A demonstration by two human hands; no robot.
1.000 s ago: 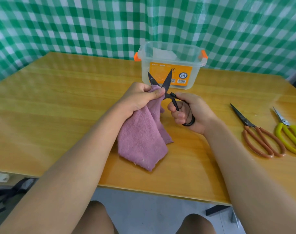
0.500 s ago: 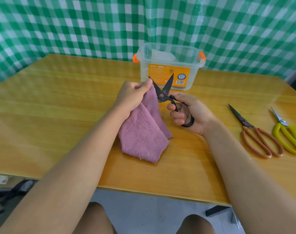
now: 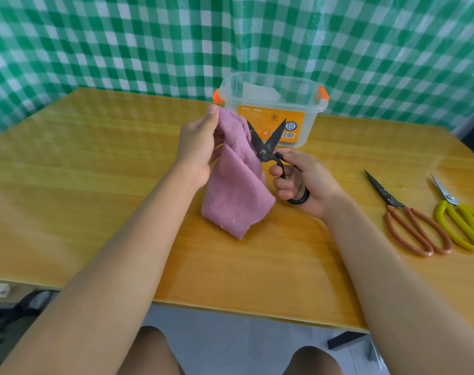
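Pinching the top edge of a pink terry cloth [image 3: 238, 196] between thumb and fingertips, a person's left hand [image 3: 198, 150] is lifting it just in front of the clear plastic box [image 3: 308, 125], while the cloth's lower end is resting on the wooden table [image 3: 81, 171]. The cloth is hanging limp and folding over itself; it looks light, soft and floppy, so it is probably needing a taut hold close to the cut line, near that top edge, or it may bunch between the blades rather than shear. Right of it, also in front of the box, black scissors [image 3: 263, 152] are standing open in a V, tips up, one blade touching the cloth's edge. The right hand [image 3: 308, 182] is curling its fingers through and around the handle loops. Well to the right of the box, brown-handled scissors [image 3: 391, 203] and yellow-handled scissors [image 3: 450, 197] are lying flat side by side, untouched.
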